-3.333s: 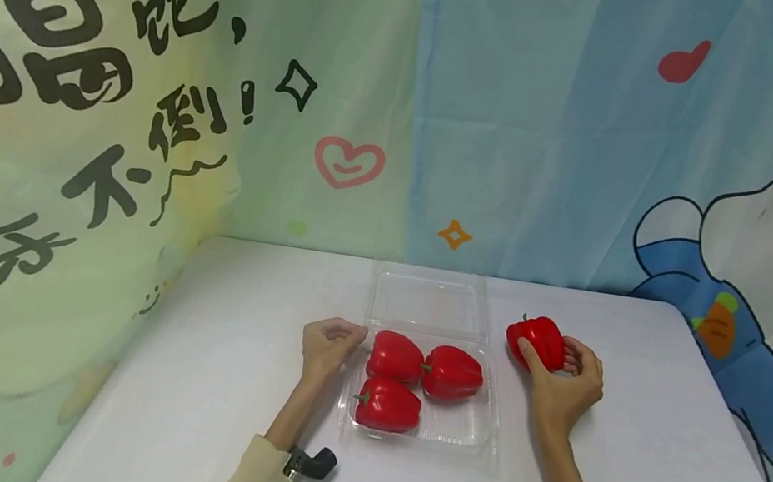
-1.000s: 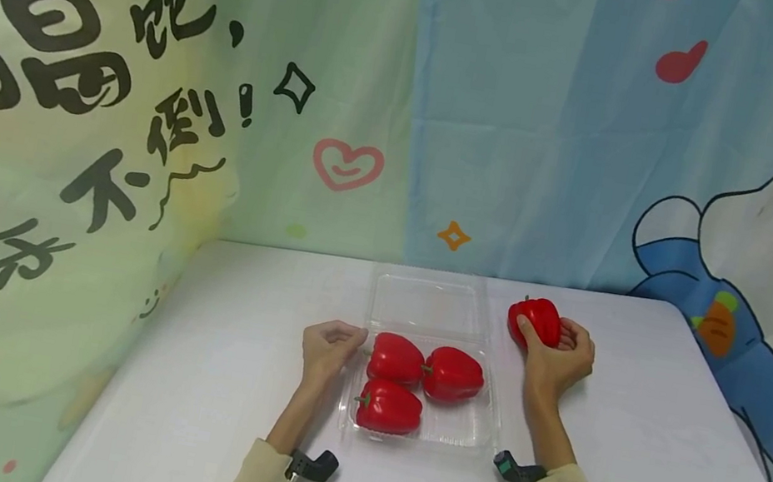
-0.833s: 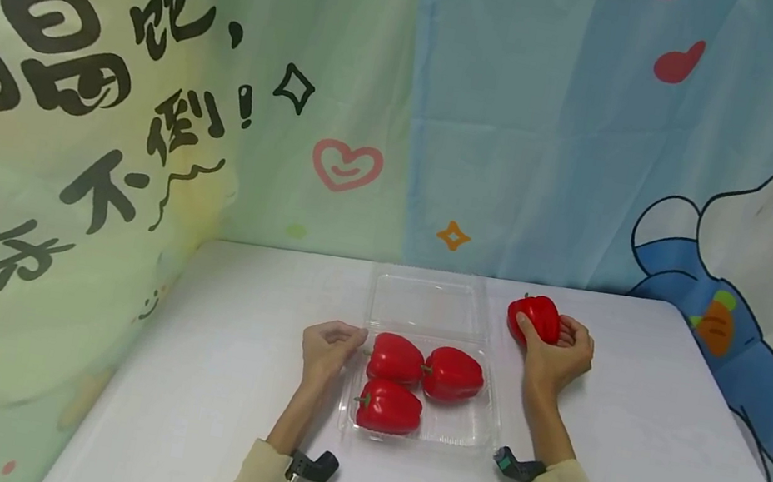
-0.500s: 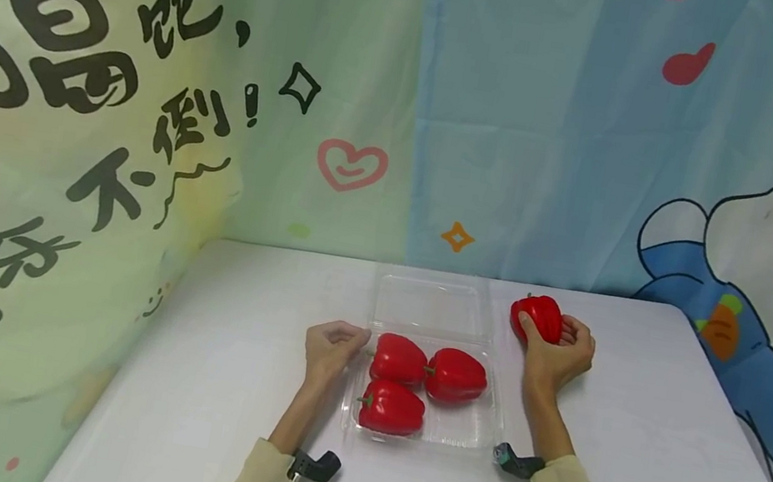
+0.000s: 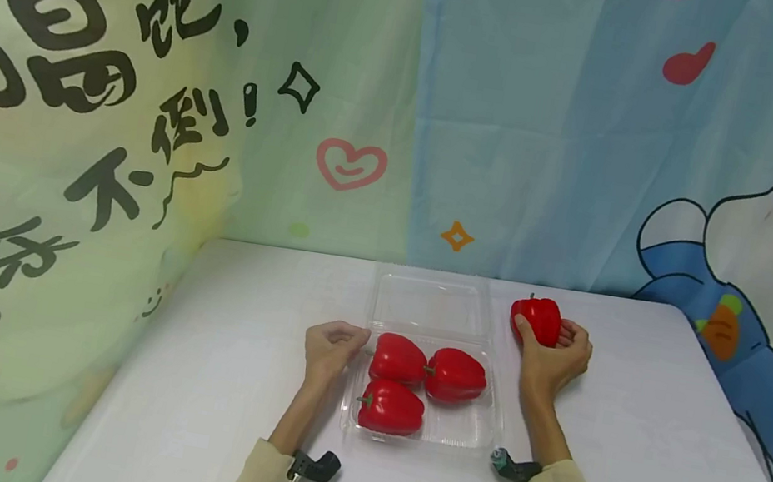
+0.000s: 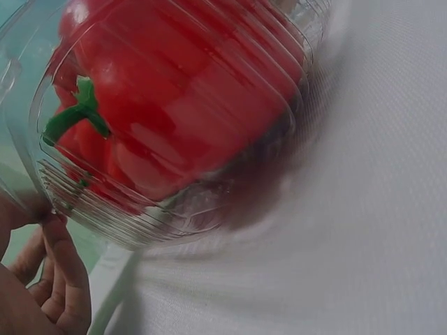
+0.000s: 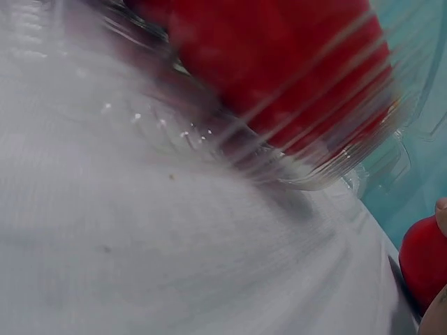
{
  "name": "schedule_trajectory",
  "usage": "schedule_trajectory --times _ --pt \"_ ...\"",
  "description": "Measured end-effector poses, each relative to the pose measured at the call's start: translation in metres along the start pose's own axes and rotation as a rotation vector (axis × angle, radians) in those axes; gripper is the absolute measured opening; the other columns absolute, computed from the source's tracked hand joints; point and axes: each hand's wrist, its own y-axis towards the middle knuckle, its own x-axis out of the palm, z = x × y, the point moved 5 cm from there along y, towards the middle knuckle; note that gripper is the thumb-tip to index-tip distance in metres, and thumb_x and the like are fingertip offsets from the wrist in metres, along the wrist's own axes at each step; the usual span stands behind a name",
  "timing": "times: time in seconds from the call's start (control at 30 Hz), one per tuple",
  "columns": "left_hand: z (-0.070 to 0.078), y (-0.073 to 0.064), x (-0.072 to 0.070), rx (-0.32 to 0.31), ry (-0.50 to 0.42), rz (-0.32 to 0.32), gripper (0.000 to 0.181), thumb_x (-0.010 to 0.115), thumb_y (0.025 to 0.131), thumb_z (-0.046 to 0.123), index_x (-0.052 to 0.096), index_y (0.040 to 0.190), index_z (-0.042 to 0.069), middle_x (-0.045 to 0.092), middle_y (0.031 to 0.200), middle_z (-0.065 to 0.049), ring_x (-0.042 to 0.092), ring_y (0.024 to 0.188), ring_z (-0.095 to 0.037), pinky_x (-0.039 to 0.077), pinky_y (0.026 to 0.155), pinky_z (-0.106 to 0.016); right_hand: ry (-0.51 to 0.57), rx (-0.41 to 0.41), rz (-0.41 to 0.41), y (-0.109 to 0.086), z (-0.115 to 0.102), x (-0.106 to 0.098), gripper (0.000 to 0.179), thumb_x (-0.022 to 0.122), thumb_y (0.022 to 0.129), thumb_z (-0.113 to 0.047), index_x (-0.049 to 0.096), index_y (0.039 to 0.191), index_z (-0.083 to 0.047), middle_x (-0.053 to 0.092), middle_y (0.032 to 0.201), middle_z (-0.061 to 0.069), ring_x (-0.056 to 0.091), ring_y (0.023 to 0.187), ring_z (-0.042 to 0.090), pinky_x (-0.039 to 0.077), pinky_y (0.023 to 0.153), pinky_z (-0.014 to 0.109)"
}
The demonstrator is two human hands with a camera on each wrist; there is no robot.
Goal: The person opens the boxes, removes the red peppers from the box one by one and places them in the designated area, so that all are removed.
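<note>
In the head view a clear plastic clamshell box (image 5: 459, 429) stands on the table with its lid (image 5: 430, 303) laid back. Three red bell peppers sit inside: one at the back left (image 5: 398, 358), one at the right (image 5: 456, 375), one at the front left (image 5: 392, 408). My left hand (image 5: 331, 348) pinches the box's left rim between thumb and fingers; the left wrist view shows this hand (image 6: 52, 279) at the rim too. Right of the box, my right hand (image 5: 556, 359) grips a fourth red bell pepper (image 5: 538, 319), thumb on its near side.
The white table (image 5: 200, 414) carries the box, and its back edge meets a printed curtain (image 5: 496, 123). Black wrist cameras sit on the left wrist (image 5: 316, 466) and right wrist (image 5: 513, 467).
Since the oldest frame, my right hand has carried its bell pepper a little farther back on the table. Lately it has shifted only slightly. My left hand stays at the box rim.
</note>
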Motion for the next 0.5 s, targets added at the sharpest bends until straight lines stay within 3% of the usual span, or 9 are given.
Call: schedule_trajectory --times 0.5 --pt "-0.001 -0.0017 -0.0007 -0.01 -0.014 0.0 0.017 0.081 0.094 0.017 0.081 0.089 0.0 0.079 0.08 -0.015 0.067 0.069 -0.014 0.054 0.063 -0.025 -0.016 0.014 -0.053 -0.0043 0.0042 0.0041 0.079 0.089 0.091 -0.034 0.049 0.154 -0.009 0.055 0.156 0.012 0.049 0.144 0.027 0.052 0.119 0.054"
